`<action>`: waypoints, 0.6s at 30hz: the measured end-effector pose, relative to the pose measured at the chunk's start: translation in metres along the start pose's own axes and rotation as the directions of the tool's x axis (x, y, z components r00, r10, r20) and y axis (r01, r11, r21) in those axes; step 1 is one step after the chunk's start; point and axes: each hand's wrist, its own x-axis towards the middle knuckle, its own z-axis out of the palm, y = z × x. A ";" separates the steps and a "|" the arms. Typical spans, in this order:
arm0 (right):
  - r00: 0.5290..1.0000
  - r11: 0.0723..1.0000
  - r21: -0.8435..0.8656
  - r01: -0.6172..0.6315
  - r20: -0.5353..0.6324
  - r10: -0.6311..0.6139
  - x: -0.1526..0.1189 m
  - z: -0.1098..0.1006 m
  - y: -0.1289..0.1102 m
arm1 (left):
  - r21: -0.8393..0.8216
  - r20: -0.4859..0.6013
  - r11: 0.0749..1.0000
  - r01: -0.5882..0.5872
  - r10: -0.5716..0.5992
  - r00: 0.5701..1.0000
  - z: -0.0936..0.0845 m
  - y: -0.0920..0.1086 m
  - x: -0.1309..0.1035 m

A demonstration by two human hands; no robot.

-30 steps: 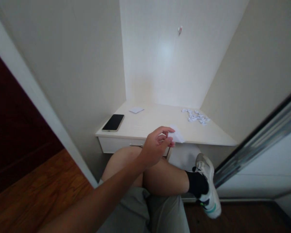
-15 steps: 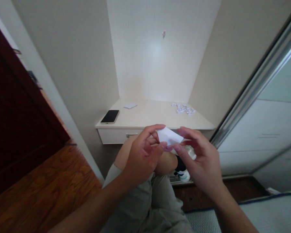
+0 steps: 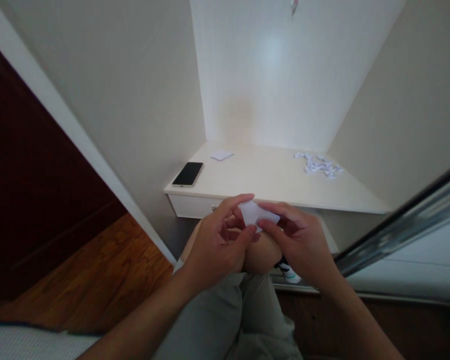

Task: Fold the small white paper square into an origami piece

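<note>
While two hands pinch (together) one paper slip [image 3: 258, 215].

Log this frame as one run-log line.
left hand: pinching paper piece | right hand: pinching it too | desk: phone, paper scraps

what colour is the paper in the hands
White, clearest in the head view: paper.

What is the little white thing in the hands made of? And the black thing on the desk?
The white piece pinched between left hand and right hand looks like thin matte paper: it shows folds and sharp corners. The phone on the desk seems to have a glossy glass front with a pale rim.
</note>
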 end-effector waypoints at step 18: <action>0.969 0.974 -0.001 -0.225 0.108 0.224 0.047 0.053 0.080 | 0.268 -0.259 0.956 0.119 -0.048 0.965 -0.064 -0.061 0.028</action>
